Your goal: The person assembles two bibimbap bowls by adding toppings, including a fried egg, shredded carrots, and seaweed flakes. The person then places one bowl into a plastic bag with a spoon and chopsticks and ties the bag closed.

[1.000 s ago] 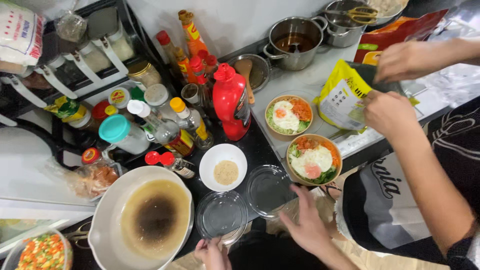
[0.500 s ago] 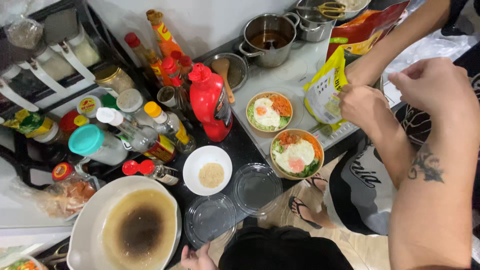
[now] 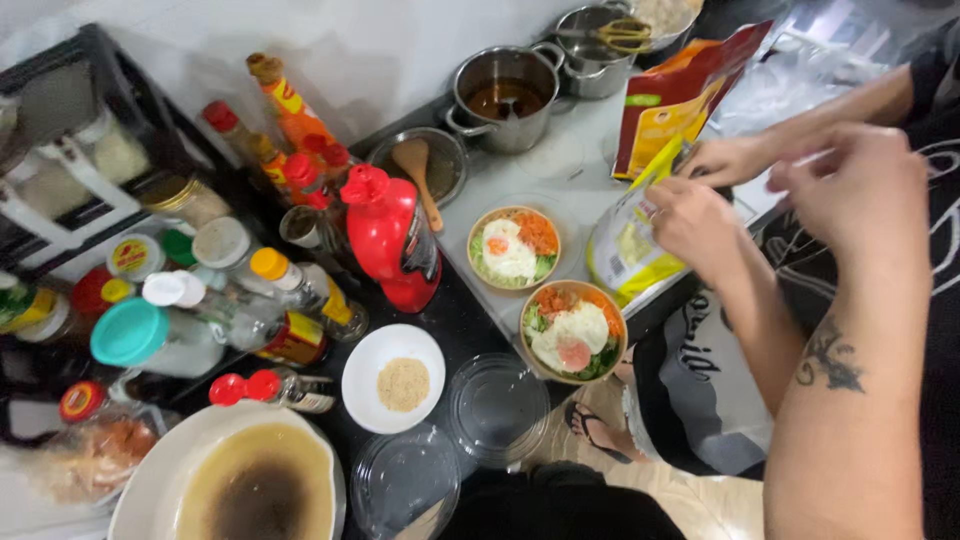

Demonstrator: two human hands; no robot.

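My right hand (image 3: pixel 850 190) is raised at the right on a tattooed forearm. I see its back, with the fingers loosely curled and nothing visible in them. It hovers beside a co-worker's two hands (image 3: pixel 700 222), which hold a yellow packet (image 3: pixel 622 250) over the counter edge. Left of the packet stand two bowls of salad topped with egg, one farther (image 3: pixel 513 247) and one nearer (image 3: pixel 572 330). A pale sliver (image 3: pixel 425 520) at the bottom edge, under a clear lid, may be my left hand.
A red squeeze bottle (image 3: pixel 395 240) stands among several sauce bottles and jars (image 3: pixel 250 290). A white plate of brown powder (image 3: pixel 393 378), two clear lids (image 3: pixel 497 405), a pan of dark oil (image 3: pixel 240 490), a steel pot (image 3: pixel 505 95) and a red-orange bag (image 3: pixel 680 95) are around.
My right arm has lifted from the clear lids near the bottom to the upper right, beside the co-worker's hands. The view has shifted, and the co-worker still handles the yellow packet.
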